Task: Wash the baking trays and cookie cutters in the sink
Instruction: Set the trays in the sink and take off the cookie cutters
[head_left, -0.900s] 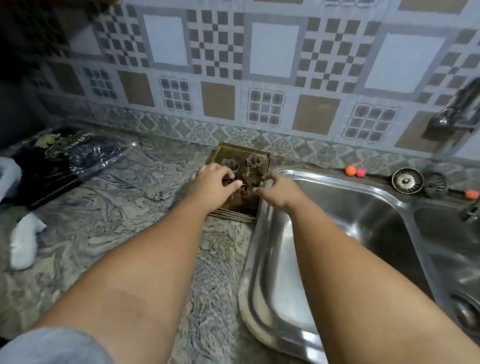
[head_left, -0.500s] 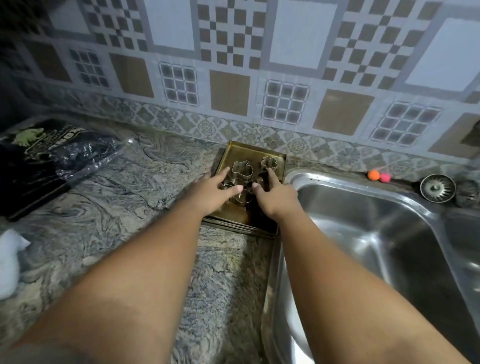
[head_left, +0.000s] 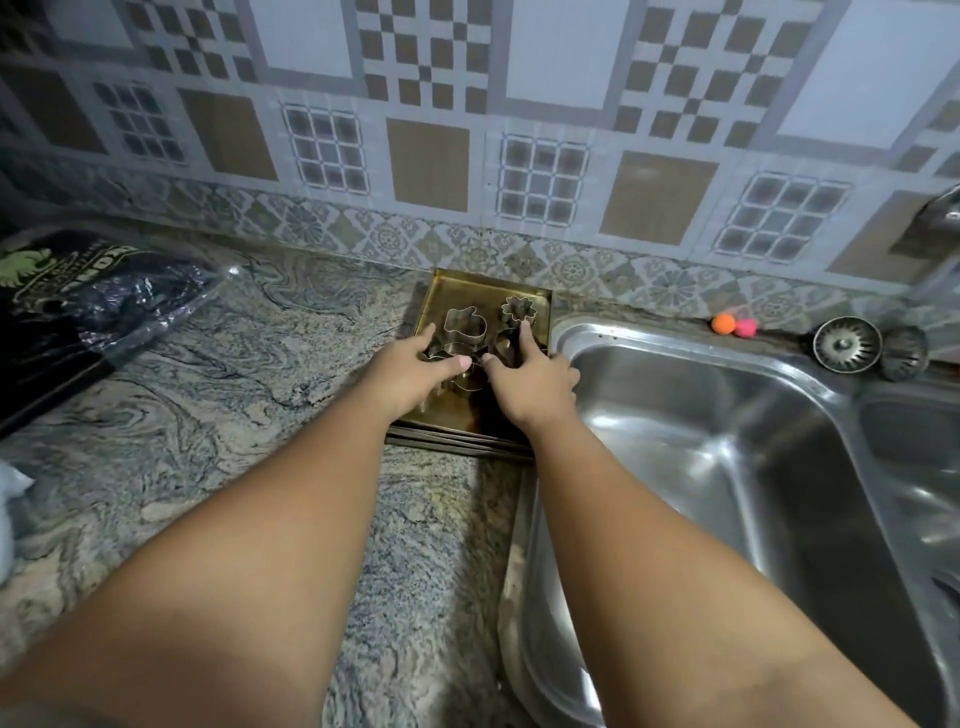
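Left hand (head_left: 410, 371) is covering cookie cutters (head_left: 465, 325) on the baking tray (head_left: 457, 291), grip kinda unclear; right hand (head_left: 530, 387) is touching the flower cutter (head_left: 518, 309), fingers straight.

A marbled grey and cream table (head_left: 218, 415) is running from the near left to the tiled wall. At its far middle, baking trays (head_left: 470, 293) are sitting in a stack just left of the steel sink (head_left: 675, 343) that is set into the table's right side. A black plastic-wrapped package (head_left: 88, 306) is lying at the far left, and something white (head_left: 8, 519) is showing at the left edge. On the ledge behind the sink, an orange ball (head_left: 723, 323) is touching a pink ball (head_left: 745, 328), and two round strainers (head_left: 847, 344) are resting further right.
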